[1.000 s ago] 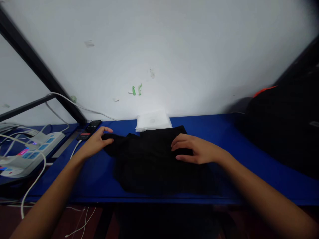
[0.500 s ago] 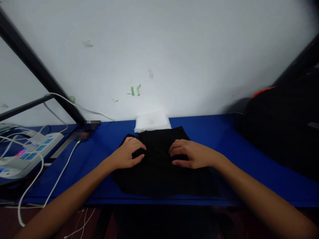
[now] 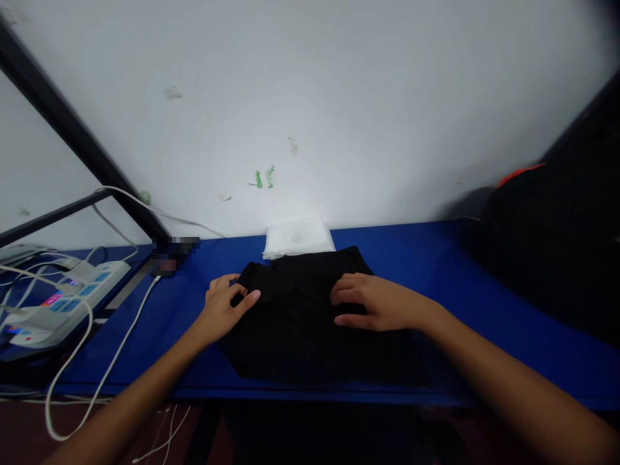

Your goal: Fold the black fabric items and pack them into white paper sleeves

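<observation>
A black garment [image 3: 300,323] lies folded on the blue table [image 3: 426,271] in front of me. My right hand [image 3: 375,301] rests flat on its upper right part, fingers stretched out and pointing left. At the garment's left edge is my left hand [image 3: 223,309], fingers apart and touching the cloth, holding nothing I can see. The folded-in sleeve now lies on top of the garment.
A flat white packet [image 3: 298,236] lies against the wall behind the garment. A dark bag [image 3: 557,239] fills the right end of the table. A phone [image 3: 172,255] with a white cable and a power strip [image 3: 68,300] sit to the left, beside a black frame bar.
My left hand carried the sleeve from the far left over onto the garment, then drew back to its left edge. The right hand stayed pressed on the cloth.
</observation>
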The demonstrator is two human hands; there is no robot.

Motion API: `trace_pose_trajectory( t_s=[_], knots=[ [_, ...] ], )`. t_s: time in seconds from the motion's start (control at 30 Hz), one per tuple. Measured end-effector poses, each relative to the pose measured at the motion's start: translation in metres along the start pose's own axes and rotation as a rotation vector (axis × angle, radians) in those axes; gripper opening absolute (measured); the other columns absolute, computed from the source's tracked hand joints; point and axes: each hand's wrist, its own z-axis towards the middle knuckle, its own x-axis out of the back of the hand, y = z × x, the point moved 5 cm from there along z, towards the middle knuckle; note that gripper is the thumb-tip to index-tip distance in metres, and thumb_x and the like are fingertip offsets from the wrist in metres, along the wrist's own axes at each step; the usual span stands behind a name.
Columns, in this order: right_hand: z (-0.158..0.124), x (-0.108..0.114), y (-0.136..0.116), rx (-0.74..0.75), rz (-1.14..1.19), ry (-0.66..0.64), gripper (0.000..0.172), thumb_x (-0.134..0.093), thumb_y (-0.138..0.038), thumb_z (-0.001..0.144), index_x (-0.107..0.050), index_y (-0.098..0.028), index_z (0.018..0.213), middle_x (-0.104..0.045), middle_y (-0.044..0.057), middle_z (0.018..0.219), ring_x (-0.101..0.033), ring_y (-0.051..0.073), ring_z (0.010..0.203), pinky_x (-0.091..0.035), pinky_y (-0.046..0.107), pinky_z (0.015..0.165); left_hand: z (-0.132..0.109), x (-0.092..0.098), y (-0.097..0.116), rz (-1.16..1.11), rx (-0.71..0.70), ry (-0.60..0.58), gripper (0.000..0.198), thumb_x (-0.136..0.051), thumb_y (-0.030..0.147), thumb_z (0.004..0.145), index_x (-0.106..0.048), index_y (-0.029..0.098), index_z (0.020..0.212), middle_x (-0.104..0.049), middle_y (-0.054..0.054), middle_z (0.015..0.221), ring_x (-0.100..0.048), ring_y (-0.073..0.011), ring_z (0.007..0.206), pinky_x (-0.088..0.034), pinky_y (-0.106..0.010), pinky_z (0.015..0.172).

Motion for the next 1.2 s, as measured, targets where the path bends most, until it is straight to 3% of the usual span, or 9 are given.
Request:
trace_pose_trajectory(
  t_s=[0.2,0.43,0.5,0.67,0.73,0.83,0.97,1.1,1.2],
  knots=[
    [-0.001,0.003,0.003,-0.060,0.037,0.023,0.042,-0.055,-0.052,0.092,-0.067,-0.015,0.108,-0.066,0.011,0.105,-0.059,0.024,0.098,-0.046,0.040,0.088,0.015,-0.005,0.014,0.049,-0.015,-0.036,0.038,-0.067,0.055,0.077,-0.062,0.017,0.077,-0.054,-0.015,0.119,-0.042,-0.0396,0.115,-0.039,-0.064,0.094],
    [-0.004,0.014,0.003,-0.065,0.082,0.161,0.050,-0.055,-0.059,0.089,-0.064,-0.019,0.117,-0.065,0.012,0.112,-0.058,0.026,0.105,-0.048,0.041,0.090,0.037,0.030,0.038,-0.171,-0.058,0.262,0.014,-0.060,0.023,0.080,-0.049,0.021,0.087,-0.052,-0.010,0.120,-0.049,-0.0283,0.115,-0.042,-0.051,0.097],
    [-0.004,0.014,0.002,-0.067,0.072,0.155,0.050,-0.055,-0.060,0.089,-0.065,-0.019,0.116,-0.065,0.012,0.111,-0.059,0.026,0.104,-0.048,0.041,0.089,0.037,0.028,0.058,-0.265,-0.185,0.197,0.018,-0.058,0.019,0.078,-0.047,0.022,0.091,-0.053,-0.009,0.119,-0.052,-0.0253,0.112,-0.045,-0.046,0.095],
    [-0.002,0.010,0.001,-0.072,0.036,0.085,0.048,-0.055,-0.057,0.089,-0.065,-0.017,0.113,-0.065,0.012,0.107,-0.059,0.026,0.100,-0.048,0.041,0.088,0.023,0.002,0.113,-0.232,-0.546,-0.315,0.021,-0.055,0.016,0.082,-0.051,0.021,0.102,-0.056,-0.010,0.123,-0.053,-0.0247,0.116,-0.044,-0.043,0.098],
    [-0.002,0.008,0.001,-0.062,0.017,0.061,0.043,-0.056,-0.053,0.090,-0.065,-0.016,0.111,-0.065,0.011,0.105,-0.059,0.026,0.100,-0.047,0.041,0.088,0.018,-0.004,0.125,-0.147,-0.621,-0.412,0.031,-0.063,0.025,0.080,-0.051,0.019,0.108,-0.057,-0.012,0.123,-0.052,-0.0280,0.117,-0.042,-0.045,0.098],
    [-0.002,0.004,-0.001,-0.033,-0.008,0.032,0.029,-0.055,-0.038,0.093,-0.064,-0.017,0.109,-0.065,0.010,0.102,-0.059,0.025,0.097,-0.047,0.041,0.088,0.020,-0.010,0.128,-0.018,-0.621,-0.398,0.050,-0.069,0.034,0.076,-0.049,0.016,0.119,-0.058,-0.013,0.118,-0.054,-0.0308,0.110,-0.044,-0.047,0.093],
    [0.001,0.002,-0.002,-0.034,-0.038,0.133,0.033,-0.058,-0.029,0.088,-0.057,-0.017,0.119,-0.061,0.013,0.117,-0.057,0.026,0.108,-0.048,0.043,0.094,0.028,-0.016,0.126,0.114,-0.583,-0.293,0.025,-0.058,0.022,0.080,-0.056,0.016,0.104,-0.062,-0.010,0.099,-0.058,-0.0265,0.090,-0.047,-0.040,0.077],
    [0.005,0.000,-0.004,-0.026,-0.070,0.321,0.069,-0.071,-0.037,0.079,-0.042,-0.015,0.136,-0.046,0.020,0.139,-0.042,0.033,0.129,-0.042,0.051,0.103,0.031,-0.006,0.141,-0.040,-0.624,-0.093,0.015,-0.050,0.019,0.085,-0.058,0.015,0.098,-0.063,-0.010,0.096,-0.058,-0.0240,0.088,-0.047,-0.039,0.078],
    [0.008,-0.006,-0.007,0.032,-0.070,0.324,0.048,-0.065,-0.020,0.077,-0.052,-0.015,0.124,-0.056,0.019,0.128,-0.049,0.032,0.122,-0.043,0.053,0.101,0.032,-0.005,0.154,-0.243,-0.740,-0.180,0.014,-0.054,0.025,0.089,-0.059,0.017,0.100,-0.064,-0.009,0.098,-0.059,-0.0226,0.094,-0.048,-0.038,0.085]
  ],
)
